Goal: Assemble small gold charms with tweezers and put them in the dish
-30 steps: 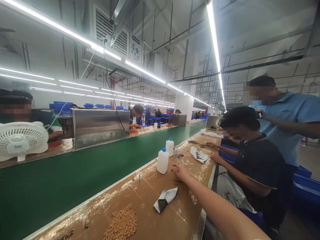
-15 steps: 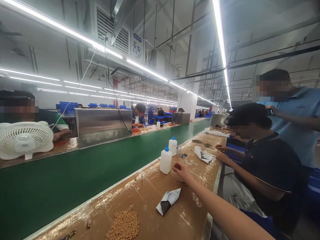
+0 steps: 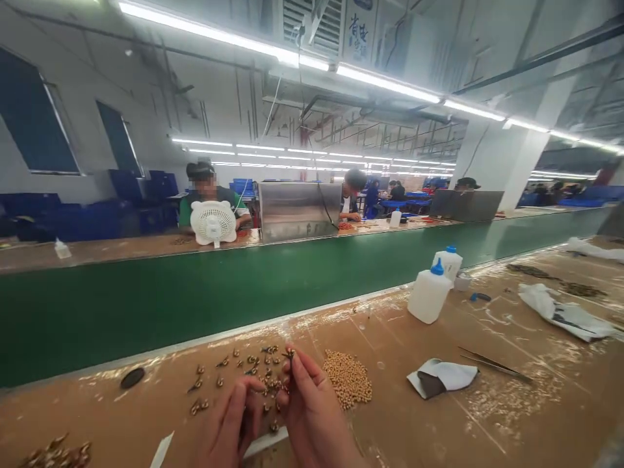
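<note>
My right hand (image 3: 314,406) pinches a small dark and gold metal piece (image 3: 289,354) between thumb and fingertips, over the brown tabletop. Close beside it, my left hand (image 3: 234,416) has its fingers curled together; whether anything is between them is hidden. Small gold and dark pieces (image 3: 252,359) lie scattered behind and around both hands. A heap of round tan beads (image 3: 347,379) sits just right of my right hand. Another pile of metal pieces (image 3: 58,453) lies at the bottom left.
Two white bottles with blue caps (image 3: 429,296) stand near the green belt (image 3: 195,292). To the right lie a folded white cloth (image 3: 455,377) and tweezers (image 3: 494,364). A black disc (image 3: 132,377) is at left. People sit across the belt, near a fan (image 3: 213,222).
The view has swung left and down. My right hand has come back from beside the bottles to the beads and now pinches a small piece. My left hand has come into view.
</note>
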Demonstrator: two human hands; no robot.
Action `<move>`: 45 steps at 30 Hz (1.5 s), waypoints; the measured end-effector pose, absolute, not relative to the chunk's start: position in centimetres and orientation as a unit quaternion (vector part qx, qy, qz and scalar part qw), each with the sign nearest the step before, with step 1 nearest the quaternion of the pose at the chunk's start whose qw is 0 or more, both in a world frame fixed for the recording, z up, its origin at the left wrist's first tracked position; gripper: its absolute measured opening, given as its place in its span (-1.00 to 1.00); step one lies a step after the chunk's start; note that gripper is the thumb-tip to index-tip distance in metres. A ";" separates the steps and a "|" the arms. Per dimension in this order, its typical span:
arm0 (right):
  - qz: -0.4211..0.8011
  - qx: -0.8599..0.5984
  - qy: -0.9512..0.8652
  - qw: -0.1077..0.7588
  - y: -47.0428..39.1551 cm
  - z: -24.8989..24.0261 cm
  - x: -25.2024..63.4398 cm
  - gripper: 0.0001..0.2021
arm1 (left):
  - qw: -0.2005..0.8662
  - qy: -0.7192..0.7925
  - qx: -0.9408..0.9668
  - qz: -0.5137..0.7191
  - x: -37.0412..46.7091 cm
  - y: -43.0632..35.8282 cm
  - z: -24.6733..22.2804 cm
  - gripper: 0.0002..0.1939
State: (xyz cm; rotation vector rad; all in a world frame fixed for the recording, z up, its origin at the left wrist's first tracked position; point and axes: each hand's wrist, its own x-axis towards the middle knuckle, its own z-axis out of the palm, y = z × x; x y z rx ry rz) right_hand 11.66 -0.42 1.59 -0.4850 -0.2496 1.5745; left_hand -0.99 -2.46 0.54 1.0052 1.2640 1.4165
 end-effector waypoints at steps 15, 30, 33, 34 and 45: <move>0.750 -0.146 -0.174 0.621 -2.6 1.4 12.5 -0.74 | 0.483 0.466 0.509 0.540 -1.7 -2.2 -0.6 -0.42; 0.752 -0.153 -0.175 0.617 -2.8 1.4 12.7 -0.74 | 0.482 0.486 0.495 0.535 -2.1 -2.2 -0.9 -0.43; 0.739 -0.170 -0.179 0.627 -2.7 1.2 12.7 -0.72 | 0.473 0.496 0.506 0.524 -2.2 -2.2 -1.1 -0.42; 0.731 -0.182 -0.184 0.632 -2.7 1.2 12.7 -0.71 | 0.471 0.499 0.506 0.522 -2.2 -2.1 -1.1 -0.41; 0.690 -0.264 -0.196 0.645 -2.8 0.9 12.6 -0.62 | 0.459 0.509 0.514 0.516 -2.3 -2.2 -0.7 -0.38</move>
